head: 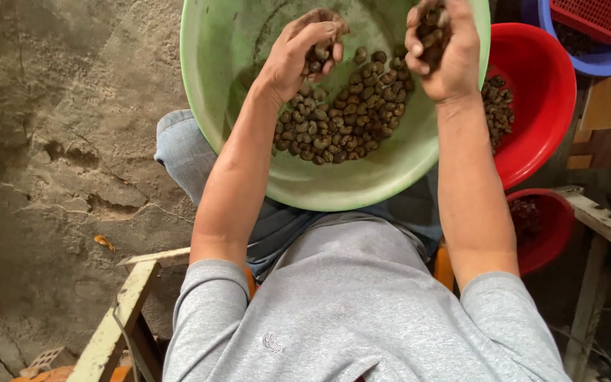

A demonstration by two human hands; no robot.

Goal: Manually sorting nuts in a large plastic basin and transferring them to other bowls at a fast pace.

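Over one green basin [334,187], two hands [373,49]

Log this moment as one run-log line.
left hand: holding nuts | right hand: fistful of nuts | green basin: on lap, nut pile | red basin: nuts, at right

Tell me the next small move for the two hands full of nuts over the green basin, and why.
Probably open the fingers and let the nuts drop back into the green basin. Both the left hand and the right hand are closed on handfuls held just above the pile of nuts, inside the rim, so they would land in the basin rather than in the red bowl beside it.
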